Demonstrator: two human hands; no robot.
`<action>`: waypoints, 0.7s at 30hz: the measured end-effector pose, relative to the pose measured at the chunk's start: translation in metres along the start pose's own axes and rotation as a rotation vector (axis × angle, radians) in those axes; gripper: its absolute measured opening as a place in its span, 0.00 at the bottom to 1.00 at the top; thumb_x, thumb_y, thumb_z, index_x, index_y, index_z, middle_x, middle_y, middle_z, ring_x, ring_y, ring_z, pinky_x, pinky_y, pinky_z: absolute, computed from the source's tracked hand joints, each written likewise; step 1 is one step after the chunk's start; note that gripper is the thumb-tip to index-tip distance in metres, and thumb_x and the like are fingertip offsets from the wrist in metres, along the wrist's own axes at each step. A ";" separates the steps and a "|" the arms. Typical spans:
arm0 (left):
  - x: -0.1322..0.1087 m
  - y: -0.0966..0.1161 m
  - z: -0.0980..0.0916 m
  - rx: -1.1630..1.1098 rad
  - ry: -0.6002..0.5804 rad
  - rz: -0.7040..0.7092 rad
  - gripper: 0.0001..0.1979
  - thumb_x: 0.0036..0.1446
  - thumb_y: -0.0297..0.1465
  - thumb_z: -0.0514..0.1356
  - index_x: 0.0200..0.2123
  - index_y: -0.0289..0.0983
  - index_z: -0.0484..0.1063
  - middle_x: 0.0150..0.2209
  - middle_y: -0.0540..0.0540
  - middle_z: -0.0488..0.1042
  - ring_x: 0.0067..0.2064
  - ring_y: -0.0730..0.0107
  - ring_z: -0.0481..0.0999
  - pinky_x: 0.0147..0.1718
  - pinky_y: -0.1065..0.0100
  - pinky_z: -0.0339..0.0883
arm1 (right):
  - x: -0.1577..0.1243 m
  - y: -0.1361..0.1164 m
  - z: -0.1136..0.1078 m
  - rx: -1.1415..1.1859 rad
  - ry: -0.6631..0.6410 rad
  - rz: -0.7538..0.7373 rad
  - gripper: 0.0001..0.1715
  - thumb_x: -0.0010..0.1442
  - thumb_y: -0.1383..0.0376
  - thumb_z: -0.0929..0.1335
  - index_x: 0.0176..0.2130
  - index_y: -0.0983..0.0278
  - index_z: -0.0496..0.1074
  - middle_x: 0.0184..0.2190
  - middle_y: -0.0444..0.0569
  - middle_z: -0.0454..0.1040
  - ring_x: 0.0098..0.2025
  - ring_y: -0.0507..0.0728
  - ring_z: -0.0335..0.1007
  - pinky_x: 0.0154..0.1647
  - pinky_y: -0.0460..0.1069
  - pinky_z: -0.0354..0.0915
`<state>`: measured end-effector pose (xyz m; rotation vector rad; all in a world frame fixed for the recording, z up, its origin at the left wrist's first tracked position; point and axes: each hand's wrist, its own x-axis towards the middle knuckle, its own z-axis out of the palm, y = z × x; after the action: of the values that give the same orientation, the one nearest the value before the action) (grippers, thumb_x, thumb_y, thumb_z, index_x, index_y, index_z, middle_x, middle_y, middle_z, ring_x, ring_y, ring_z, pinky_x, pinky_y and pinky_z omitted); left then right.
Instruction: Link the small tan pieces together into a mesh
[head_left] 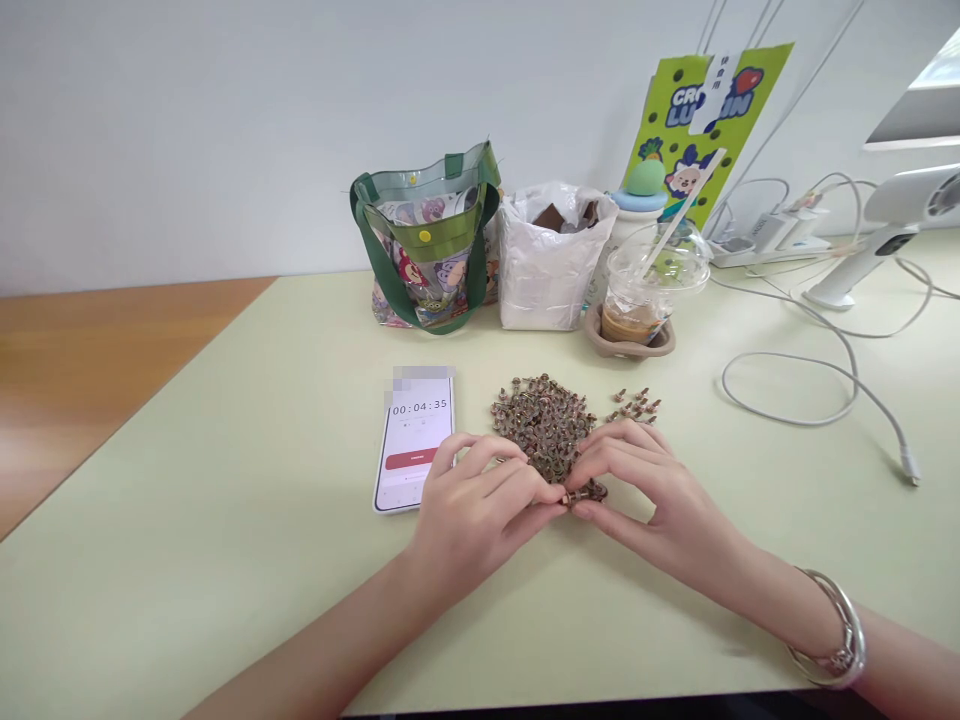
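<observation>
A white paper bag [544,275] stands at the back of the pale green tabletop [225,520], with brown scraps showing in its mouth. Just left of the bag is a green-handled clear vinyl tote [424,240] holding cartoon prints. Just right of it, a lidded plastic cup [637,290] with a straw sits in a molded pulp holder [628,340]. Well in front of the bag lies a smartphone [414,440] showing 00:04:35. Farther right of the bag are a power strip [765,245] and a looped white cable [825,400].
</observation>
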<state>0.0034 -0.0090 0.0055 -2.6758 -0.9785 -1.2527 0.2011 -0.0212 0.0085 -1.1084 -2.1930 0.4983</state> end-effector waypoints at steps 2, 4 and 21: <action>0.000 0.000 0.000 0.000 -0.001 -0.004 0.06 0.54 0.31 0.61 0.26 0.39 0.68 0.23 0.59 0.75 0.34 0.72 0.72 0.41 0.66 0.54 | 0.000 0.000 0.001 -0.009 0.029 -0.012 0.04 0.55 0.65 0.68 0.35 0.59 0.69 0.32 0.45 0.74 0.43 0.57 0.65 0.46 0.57 0.57; -0.001 -0.001 0.000 -0.001 -0.002 -0.009 0.06 0.54 0.31 0.61 0.26 0.39 0.68 0.23 0.60 0.75 0.34 0.72 0.72 0.41 0.66 0.54 | -0.001 0.001 0.001 -0.022 0.050 -0.029 0.04 0.55 0.65 0.68 0.35 0.58 0.68 0.32 0.44 0.74 0.42 0.57 0.65 0.45 0.56 0.57; 0.000 -0.001 -0.001 0.001 -0.001 -0.033 0.06 0.55 0.30 0.61 0.26 0.39 0.68 0.22 0.59 0.74 0.33 0.72 0.72 0.39 0.65 0.54 | -0.001 0.001 0.003 -0.152 0.147 -0.080 0.04 0.55 0.66 0.68 0.34 0.58 0.68 0.30 0.42 0.74 0.41 0.57 0.65 0.46 0.54 0.56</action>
<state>0.0027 -0.0086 0.0059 -2.6706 -1.0282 -1.2559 0.2005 -0.0218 0.0054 -1.0941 -2.1634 0.2108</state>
